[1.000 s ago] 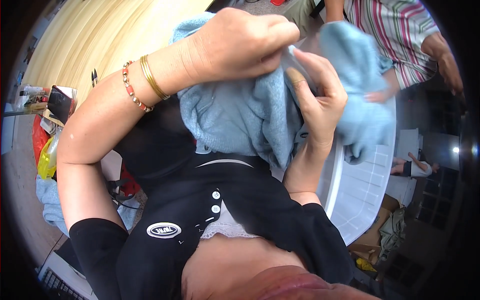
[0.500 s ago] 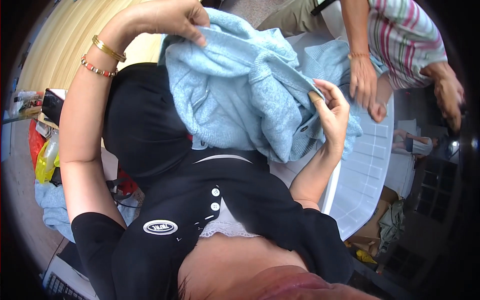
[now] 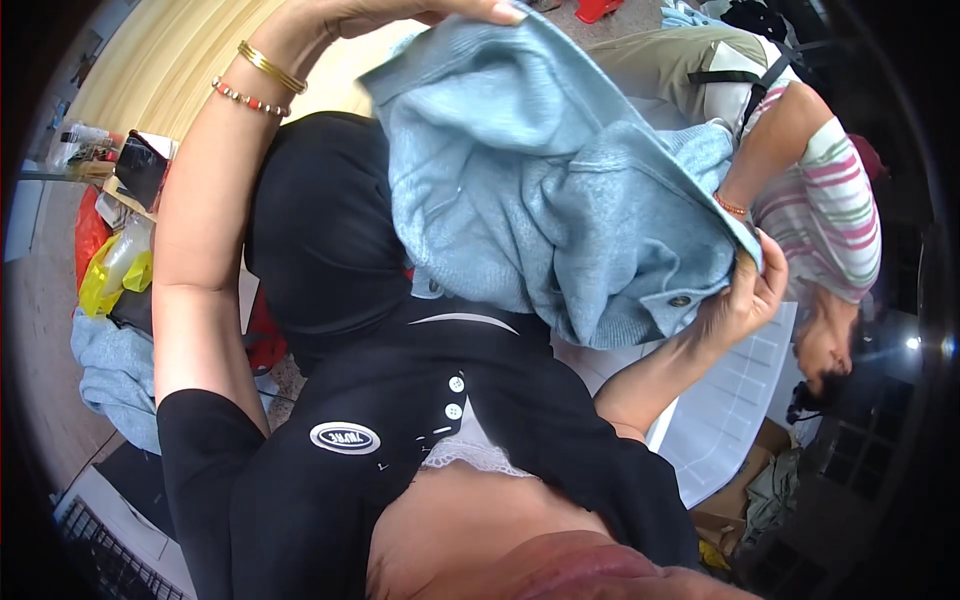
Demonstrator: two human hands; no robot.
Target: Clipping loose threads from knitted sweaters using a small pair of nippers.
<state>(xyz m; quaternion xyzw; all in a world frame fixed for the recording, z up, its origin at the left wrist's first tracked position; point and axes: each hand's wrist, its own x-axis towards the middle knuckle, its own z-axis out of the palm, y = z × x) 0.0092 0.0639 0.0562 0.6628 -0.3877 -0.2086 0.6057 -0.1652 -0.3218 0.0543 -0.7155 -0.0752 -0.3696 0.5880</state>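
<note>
A light blue knitted cardigan (image 3: 500, 190) with a buttoned front band is stretched out in front of me over my lap. At the top edge of the view, my left hand (image 3: 420, 8) pinches one end of the band, its fingers partly out of the picture. My right hand (image 3: 748, 290) is closed on the band's other end, to the right, with dark buttons close by on the knit. Between the hands the band runs taut on a slant, while the rest of the garment hangs in loose folds.
A translucent white plastic tub (image 3: 735, 390) stands on my right. Beyond it a person in a striped top (image 3: 840, 210) bends over, one hand hidden behind the cardigan. A pale wooden table (image 3: 150, 90) is at far left, with bags (image 3: 120, 265) and blue knitwear (image 3: 115, 375) below.
My right hand has moved right and lower with its end of the band, my left hand up and right, drawing the band out longer. The other person has bent down, head now in view.
</note>
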